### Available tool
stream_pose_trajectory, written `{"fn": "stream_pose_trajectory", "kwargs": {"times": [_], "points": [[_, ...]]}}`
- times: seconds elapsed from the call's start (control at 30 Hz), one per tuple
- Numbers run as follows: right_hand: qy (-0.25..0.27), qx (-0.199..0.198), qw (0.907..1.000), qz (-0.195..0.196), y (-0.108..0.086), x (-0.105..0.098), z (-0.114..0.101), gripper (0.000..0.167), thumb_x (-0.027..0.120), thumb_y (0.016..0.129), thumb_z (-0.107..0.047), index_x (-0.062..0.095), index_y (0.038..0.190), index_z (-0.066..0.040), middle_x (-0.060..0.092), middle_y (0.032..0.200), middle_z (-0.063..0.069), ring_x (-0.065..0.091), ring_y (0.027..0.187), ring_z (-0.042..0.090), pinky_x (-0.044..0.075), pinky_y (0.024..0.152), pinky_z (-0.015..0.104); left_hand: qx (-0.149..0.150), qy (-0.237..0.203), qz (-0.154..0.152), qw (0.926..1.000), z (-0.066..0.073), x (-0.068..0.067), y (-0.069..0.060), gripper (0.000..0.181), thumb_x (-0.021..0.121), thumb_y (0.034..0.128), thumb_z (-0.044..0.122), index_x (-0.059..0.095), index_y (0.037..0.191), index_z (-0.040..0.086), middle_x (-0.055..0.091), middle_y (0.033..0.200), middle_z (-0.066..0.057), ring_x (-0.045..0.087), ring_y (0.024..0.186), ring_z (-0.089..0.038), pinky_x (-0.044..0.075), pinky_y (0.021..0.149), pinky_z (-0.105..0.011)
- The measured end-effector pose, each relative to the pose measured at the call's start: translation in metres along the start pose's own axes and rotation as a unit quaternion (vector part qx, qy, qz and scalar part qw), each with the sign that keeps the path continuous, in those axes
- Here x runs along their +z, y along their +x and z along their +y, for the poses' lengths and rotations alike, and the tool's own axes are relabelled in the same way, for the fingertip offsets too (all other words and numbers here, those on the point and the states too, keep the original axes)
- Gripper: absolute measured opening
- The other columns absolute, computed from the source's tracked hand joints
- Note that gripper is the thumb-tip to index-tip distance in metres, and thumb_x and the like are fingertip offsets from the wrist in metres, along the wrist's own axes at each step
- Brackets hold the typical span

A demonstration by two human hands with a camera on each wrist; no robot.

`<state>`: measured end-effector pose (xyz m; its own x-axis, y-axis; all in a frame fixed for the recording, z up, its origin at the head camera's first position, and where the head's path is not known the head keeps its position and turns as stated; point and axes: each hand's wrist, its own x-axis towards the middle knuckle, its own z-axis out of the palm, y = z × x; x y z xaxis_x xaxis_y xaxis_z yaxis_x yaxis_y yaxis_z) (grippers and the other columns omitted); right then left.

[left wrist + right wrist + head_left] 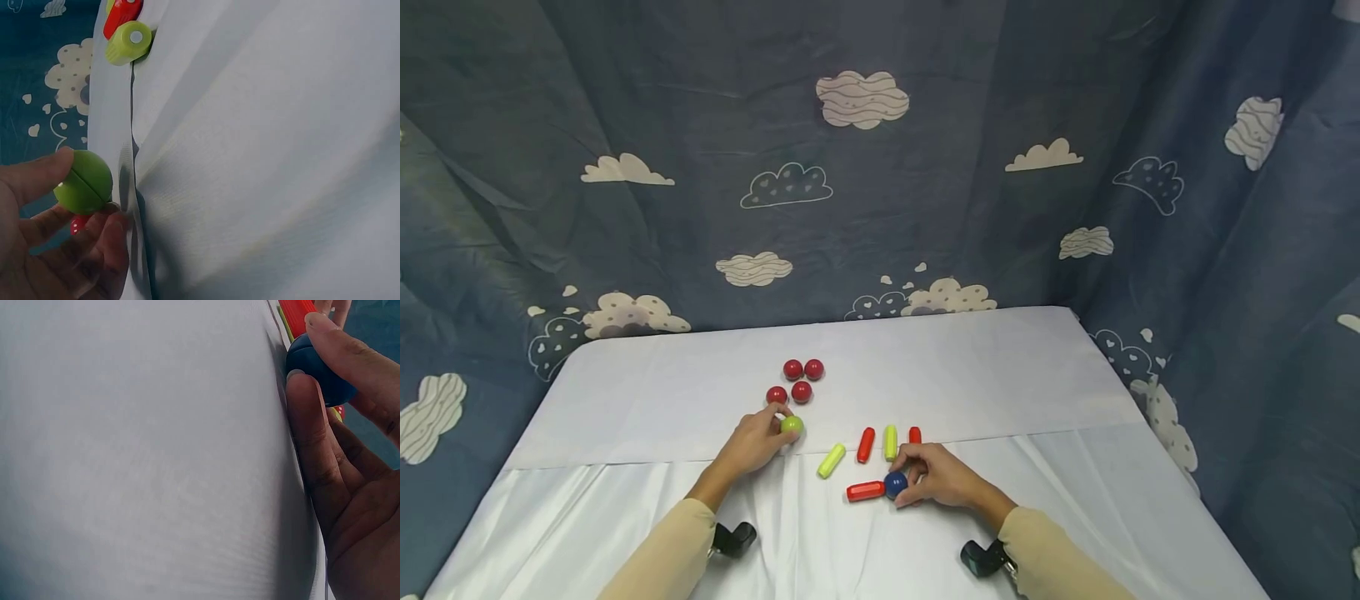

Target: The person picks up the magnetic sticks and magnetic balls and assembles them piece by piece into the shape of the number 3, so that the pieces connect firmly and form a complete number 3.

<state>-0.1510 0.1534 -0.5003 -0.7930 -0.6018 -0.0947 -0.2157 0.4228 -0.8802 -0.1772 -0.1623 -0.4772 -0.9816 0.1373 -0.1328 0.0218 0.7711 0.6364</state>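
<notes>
"The left hand?"
"Fingers pinching a glossy lime-green ball near four glossy red balls."
"The right hand?"
"Pinching a dark-blue ball at a red faceted rod's end, over white cloth."

A curtained-off booth: dark blue, cloud-printed fabric curtains enclose a white cloth-covered worktop behind and at both sides.

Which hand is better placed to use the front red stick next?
Likely the right hand: it pinches the blue ball beside that red stick; the left hand holds the green ball farther off.
</notes>
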Motion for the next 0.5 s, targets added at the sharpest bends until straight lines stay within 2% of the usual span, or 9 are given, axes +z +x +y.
{"fn": "stream_pose_trajectory", "kwargs": {"times": [0.13,0.3,0.5], "points": [[0.008,0.005,0.9999,0.005,-0.0003,0.001,0.0005,0.037,0.085,0.07,-0.008,0.063,0.099,-0.006,0.06,0.084,0.002,0.054,0.065,0.009,0.045,0.059,0.02,0.012,-0.027,0.006,0.9995,-0.0005,0.0025,-0.0023,0.03,0.073,0.0853,0.019,0.059,0.109,0.007,0.064,0.1,-0.005,0.058,0.084,-0.016,0.049,0.07,-0.031],[0.023,0.012,0.9997,0.003,-0.0026,0.0025,0.0007,0.036,0.084,0.07,-0.005,0.063,0.1,-0.006,0.061,0.082,0.004,0.053,0.064,0.01,0.044,0.057,0.02,0.032,-0.042,0.007,0.9986,0.0016,0.0035,-0.0045,0.031,0.077,0.0798,0.014,0.064,0.107,0.007,0.065,0.096,-0.003,0.056,0.079,-0.014,0.045,0.065,-0.028],[0.0,0.003,1.0,0.008,-0.002,0.0013,0.0005,0.036,0.085,0.07,-0.009,0.063,0.098,-0.006,0.06,0.086,0.002,0.054,0.066,0.009,0.045,0.059,0.02,0.038,-0.065,0.001,0.9972,0.004,0.003,-0.0042,0.033,0.078,0.0782,0.01,0.068,0.11,0.009,0.067,0.097,-0.003,0.061,0.084,-0.015,0.051,0.071,-0.031]]}}
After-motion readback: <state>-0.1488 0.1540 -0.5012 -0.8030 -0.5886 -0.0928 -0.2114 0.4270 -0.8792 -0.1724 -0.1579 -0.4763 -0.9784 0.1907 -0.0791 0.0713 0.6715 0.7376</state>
